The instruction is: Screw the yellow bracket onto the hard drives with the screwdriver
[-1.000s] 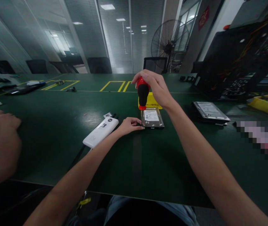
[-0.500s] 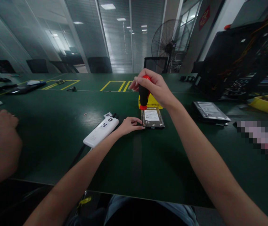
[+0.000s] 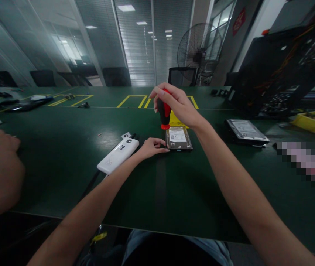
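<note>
In my right hand (image 3: pixel 175 101) is a screwdriver (image 3: pixel 164 113) with a black and red handle, held from above with the fingers wrapped round its top. Its tip end points down by the left side of a hard drive (image 3: pixel 178 137), but the thin shaft is hard to make out. The drive lies flat on the table, its white label facing up. My left hand (image 3: pixel 152 147) rests on the table, with thumb and forefinger at the drive's left edge near the front corner. A yellow object (image 3: pixel 175 118) lies just behind the drive, partly covered by my right hand.
A white power bank (image 3: pixel 118 155) marked 18 lies left of my left forearm on the green table (image 3: pixel 140 195). To the right are stacked hard drives (image 3: pixel 246 131), a yellow tray (image 3: pixel 311 122) and a black computer case (image 3: pixel 279 70). Another person's hand (image 3: pixel 0 144) is at far left.
My right hand and the screwdriver have shifted slightly left, and the handle leans a little differently. My left hand and the hard drive stay in place.
</note>
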### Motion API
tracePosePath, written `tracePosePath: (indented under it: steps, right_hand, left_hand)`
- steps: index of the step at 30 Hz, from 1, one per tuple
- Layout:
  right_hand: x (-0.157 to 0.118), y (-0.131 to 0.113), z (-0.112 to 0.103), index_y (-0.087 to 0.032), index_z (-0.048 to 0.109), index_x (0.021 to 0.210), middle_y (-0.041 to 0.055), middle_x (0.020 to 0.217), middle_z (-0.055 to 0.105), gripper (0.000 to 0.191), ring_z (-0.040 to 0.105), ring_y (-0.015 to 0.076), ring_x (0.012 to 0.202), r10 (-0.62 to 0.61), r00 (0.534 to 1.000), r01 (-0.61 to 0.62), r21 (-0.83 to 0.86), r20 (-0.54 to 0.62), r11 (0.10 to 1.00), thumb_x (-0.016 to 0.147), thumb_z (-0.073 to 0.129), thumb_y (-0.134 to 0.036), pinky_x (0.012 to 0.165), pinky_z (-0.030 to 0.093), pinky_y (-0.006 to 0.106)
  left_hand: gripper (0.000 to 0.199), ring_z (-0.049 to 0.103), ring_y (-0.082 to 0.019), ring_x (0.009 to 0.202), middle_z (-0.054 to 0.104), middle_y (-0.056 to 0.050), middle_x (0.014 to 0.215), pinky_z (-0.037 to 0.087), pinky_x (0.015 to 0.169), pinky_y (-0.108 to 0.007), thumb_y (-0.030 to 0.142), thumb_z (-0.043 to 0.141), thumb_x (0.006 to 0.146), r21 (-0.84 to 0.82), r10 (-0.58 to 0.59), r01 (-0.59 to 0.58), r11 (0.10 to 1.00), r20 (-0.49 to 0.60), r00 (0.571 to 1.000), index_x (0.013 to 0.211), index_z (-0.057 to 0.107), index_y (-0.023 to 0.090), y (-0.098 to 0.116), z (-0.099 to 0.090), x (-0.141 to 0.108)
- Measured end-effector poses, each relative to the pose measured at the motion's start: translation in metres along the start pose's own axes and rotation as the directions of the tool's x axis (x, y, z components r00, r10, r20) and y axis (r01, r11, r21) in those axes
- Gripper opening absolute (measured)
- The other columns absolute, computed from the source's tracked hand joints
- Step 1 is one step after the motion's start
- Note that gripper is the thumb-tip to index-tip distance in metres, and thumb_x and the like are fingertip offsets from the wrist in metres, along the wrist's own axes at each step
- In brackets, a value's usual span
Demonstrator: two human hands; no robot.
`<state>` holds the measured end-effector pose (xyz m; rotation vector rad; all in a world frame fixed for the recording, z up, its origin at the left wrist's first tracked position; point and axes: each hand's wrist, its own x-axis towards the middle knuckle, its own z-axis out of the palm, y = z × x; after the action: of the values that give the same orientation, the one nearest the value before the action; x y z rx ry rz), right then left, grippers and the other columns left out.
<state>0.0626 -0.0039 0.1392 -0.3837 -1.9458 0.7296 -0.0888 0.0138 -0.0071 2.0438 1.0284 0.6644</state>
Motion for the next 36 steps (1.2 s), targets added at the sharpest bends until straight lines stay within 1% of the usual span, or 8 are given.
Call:
tracePosePath:
  steps: [10, 13, 16, 21, 25, 29, 32, 36]
  right_hand:
    - [-0.002, -0.003, -0.005, -0.015, 0.055, 0.097, 0.0029, 0.086, 0.053, 0.035, 0.053, 0.0084, 0.077, 0.032, 0.999, -0.032, -0.018, 0.034, 0.999, 0.091, 0.035, -0.042, 0.072, 0.046, 0.022]
    - [-0.002, -0.003, -0.007, -0.015, 0.055, 0.095, 0.0037, 0.092, 0.054, 0.034, 0.054, 0.0084, 0.08, 0.04, 0.999, -0.039, -0.024, 0.032, 0.999, 0.089, 0.038, -0.043, 0.073, 0.046, 0.022]
    - [-0.002, 0.0, -0.006, -0.015, 0.053, 0.092, 0.0039, 0.096, 0.054, 0.03, 0.056, 0.0082, 0.08, 0.03, 0.999, -0.031, 0.044, 0.02, 0.999, 0.086, 0.044, -0.043, 0.074, 0.047, 0.023]
    - [-0.001, 0.006, -0.006, -0.018, 0.048, 0.089, -0.0008, 0.081, 0.054, 0.025, 0.055, 0.007, 0.073, 0.067, 0.998, -0.066, 0.129, -0.004, 0.989, 0.082, 0.051, -0.042, 0.073, 0.047, 0.022]
    - [-0.002, 0.003, -0.01, -0.019, 0.05, 0.091, -0.0021, 0.075, 0.05, 0.026, 0.053, 0.007, 0.07, 0.083, 0.996, -0.087, 0.129, 0.04, 0.988, 0.082, 0.051, -0.043, 0.073, 0.047, 0.022]
    - [-0.005, -0.006, -0.016, -0.017, 0.055, 0.104, 0.0028, 0.088, 0.053, 0.034, 0.055, 0.0113, 0.079, 0.113, 0.987, -0.129, 0.143, 0.116, 0.981, 0.089, 0.037, -0.042, 0.076, 0.047, 0.026]
    - [-0.006, -0.01, -0.019, -0.018, 0.054, 0.114, 0.0042, 0.098, 0.054, 0.035, 0.055, 0.0141, 0.091, 0.151, 0.976, -0.169, 0.112, 0.155, 0.979, 0.089, 0.038, -0.036, 0.081, 0.046, 0.027]
    - [-0.006, -0.007, -0.019, -0.018, 0.058, 0.108, 0.0026, 0.097, 0.055, 0.031, 0.056, 0.0119, 0.09, 0.122, 0.983, -0.138, 0.121, 0.136, 0.983, 0.086, 0.045, -0.035, 0.081, 0.046, 0.025]
  left_hand:
    - [0.037, 0.034, -0.009, 0.051, 0.047, 0.003, 0.056, 0.025, 0.055, -0.024, 0.046, 0.066, 0.066, -0.001, 0.0, 0.0, 1.0, -0.017, 1.0, 0.088, 0.067, 0.016, 0.001, 0.0, -0.001]
    - [0.038, 0.033, -0.008, 0.051, 0.045, 0.004, 0.055, 0.025, 0.055, -0.024, 0.047, 0.066, 0.066, 0.001, -0.002, 0.002, 1.0, -0.016, 1.0, 0.089, 0.067, 0.016, 0.001, -0.001, -0.001]
    - [0.039, 0.032, -0.008, 0.05, 0.041, 0.005, 0.053, 0.024, 0.054, -0.023, 0.047, 0.066, 0.066, -0.001, -0.003, 0.003, 1.0, 0.0, 1.0, 0.09, 0.067, 0.016, 0.002, -0.001, -0.001]
    - [0.037, 0.03, -0.008, 0.05, 0.039, 0.005, 0.052, 0.023, 0.054, -0.023, 0.045, 0.065, 0.066, 0.002, -0.001, 0.001, 1.0, -0.024, 1.0, 0.088, 0.066, 0.015, 0.001, 0.0, -0.001]
    - [0.038, 0.03, -0.008, 0.05, 0.038, 0.006, 0.052, 0.023, 0.054, -0.023, 0.044, 0.066, 0.066, -0.012, -0.003, 0.002, 1.0, -0.023, 1.0, 0.09, 0.066, 0.015, -0.002, 0.001, 0.0]
    - [0.038, 0.03, -0.008, 0.05, 0.04, 0.005, 0.053, 0.023, 0.054, -0.023, 0.045, 0.066, 0.066, -0.023, -0.007, 0.007, 1.0, -0.006, 1.0, 0.091, 0.067, 0.016, -0.003, -0.001, -0.001]
    - [0.038, 0.031, -0.008, 0.051, 0.042, 0.005, 0.054, 0.024, 0.054, -0.023, 0.045, 0.065, 0.067, -0.023, -0.005, 0.005, 1.0, 0.001, 1.0, 0.091, 0.067, 0.016, -0.002, -0.002, -0.002]
    - [0.037, 0.031, -0.008, 0.05, 0.039, 0.006, 0.052, 0.024, 0.054, -0.023, 0.045, 0.066, 0.066, -0.026, -0.01, 0.01, 1.0, -0.007, 1.0, 0.09, 0.067, 0.016, -0.001, -0.001, -0.002]
